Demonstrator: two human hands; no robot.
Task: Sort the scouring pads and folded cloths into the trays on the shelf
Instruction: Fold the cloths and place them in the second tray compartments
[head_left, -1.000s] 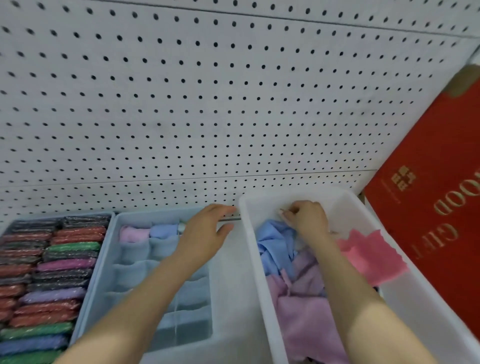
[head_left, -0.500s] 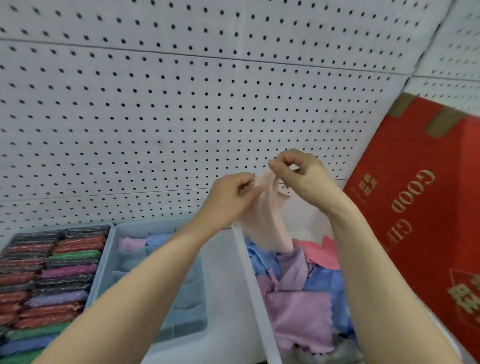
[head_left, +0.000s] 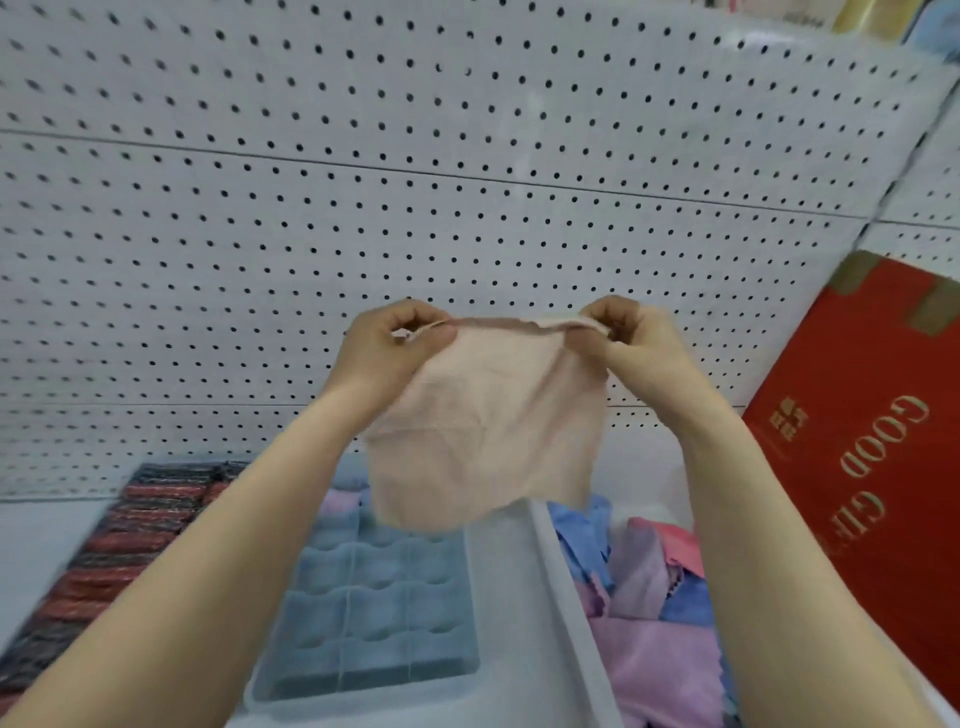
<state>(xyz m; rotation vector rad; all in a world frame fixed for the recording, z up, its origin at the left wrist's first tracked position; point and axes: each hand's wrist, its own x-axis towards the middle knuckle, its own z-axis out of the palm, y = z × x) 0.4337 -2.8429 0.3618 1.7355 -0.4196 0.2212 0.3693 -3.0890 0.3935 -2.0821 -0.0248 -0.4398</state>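
- Both hands are up in front of the pegboard (head_left: 363, 197), holding one pale peach cloth (head_left: 488, 421) spread flat by its top edge.
- The left hand (head_left: 387, 343) pinches the top left corner, fingers curled over it; the right hand (head_left: 631, 338) pinches the top right corner the same way. The cloth hangs open and unfolded between them, its lower edge dangling above the trays.
- Below it sits the divided blue tray (head_left: 374, 613). Most of its cells that I can see look empty; a pink and perhaps a pale blue folded cloth (head_left: 340, 501) show in the far row, partly hidden behind the peach one.
- To the right, the white bin (head_left: 561, 597) holds a loose heap of cloths (head_left: 649, 597) in pink, lilac and blue, none of them folded.
- On the left, the tray of scouring pads (head_left: 119, 551) looks packed in rows, dark with red bands, though that part is blurred.
- My reading: the pads appear mostly done, while the cloth sorting has barely started. This peach one needs folding and a cell, and the heap in the bin remains after it.
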